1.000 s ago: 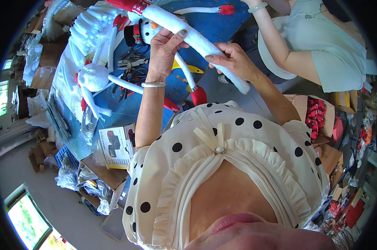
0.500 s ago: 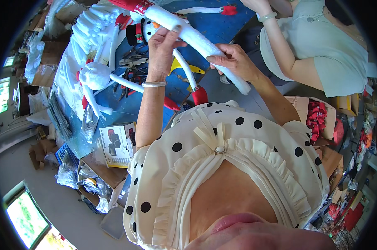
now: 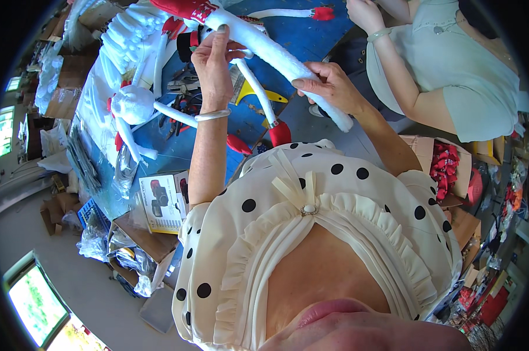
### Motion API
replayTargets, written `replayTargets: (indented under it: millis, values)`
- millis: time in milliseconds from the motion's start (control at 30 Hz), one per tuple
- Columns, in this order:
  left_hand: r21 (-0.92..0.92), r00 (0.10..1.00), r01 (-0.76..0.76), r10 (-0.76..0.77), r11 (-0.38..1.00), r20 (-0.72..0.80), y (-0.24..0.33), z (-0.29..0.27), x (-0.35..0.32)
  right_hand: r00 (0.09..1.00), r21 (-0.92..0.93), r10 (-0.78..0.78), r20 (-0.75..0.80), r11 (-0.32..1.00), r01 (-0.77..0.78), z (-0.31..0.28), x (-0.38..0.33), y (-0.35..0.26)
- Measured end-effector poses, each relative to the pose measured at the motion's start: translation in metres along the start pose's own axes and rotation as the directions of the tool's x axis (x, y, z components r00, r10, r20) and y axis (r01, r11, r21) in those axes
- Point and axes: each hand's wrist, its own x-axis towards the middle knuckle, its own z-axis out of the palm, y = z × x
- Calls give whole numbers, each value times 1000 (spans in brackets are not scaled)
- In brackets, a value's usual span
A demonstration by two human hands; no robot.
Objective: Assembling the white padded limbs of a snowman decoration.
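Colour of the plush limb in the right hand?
The limb is white, with a red end; best seen in the head view.

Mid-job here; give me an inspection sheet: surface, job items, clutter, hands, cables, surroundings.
Surface: blue table, partly covered.
Job items: white plush tube with a red end, held up.
Clutter: hand tools, white plush pile and printed box.
Hands: right hand pinches the tube near its free end; left hand is at its upper part, grip unclear.
Cables: nothing clearly seen.
Surroundings: another person at right; open carton of red items.
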Motion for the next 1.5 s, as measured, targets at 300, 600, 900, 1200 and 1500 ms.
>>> replayTargets:
  millis: [300,600,900,1200,1500]
  values:
    - [-22,1000,1,-1,1000,-28,0,-4,4,1000,29,24,16,999,-25,-1,1,0]
    - [152,953,202,-230,967,199,-15,14,-32,997,27,-69,-24,997,70,2,9,-1]
    - [-12,975,164,-161,986,152,-13,-4,-20,976,248,32,216,965,-86,-12,0,-2]
    - [85,904,283,-295,955,310,-16,10,-36,996,169,-34,84,985,19,-10,5,-6]
    - [4,924,284,-274,959,266,-15,11,-34,992,238,5,125,971,-34,-16,1,-8]
